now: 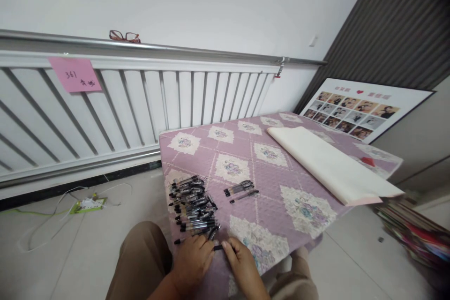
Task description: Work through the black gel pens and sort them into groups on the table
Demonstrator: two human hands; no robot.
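Observation:
A black pen (218,247) spans the gap between my two hands, close to the near edge of the covered table. My left hand (194,258) is closed around one end of it, and its fingers hide that end. The other end is pinched between the thumb and fingers of my right hand (243,262). Just beyond my left hand lies a heap of clear-barrelled pens with black caps (193,204). To the right of the heap, several similar pens (239,188) lie side by side, one slightly apart.
A purple floral cloth (258,164) covers the table. Folded cream sheeting (316,159) lies at its right. Behind stands a white radiator (176,96) with a pink note (75,75); eyeglasses (124,36) rest on the pipe above. A power strip (89,204) with cables lies on the left floor.

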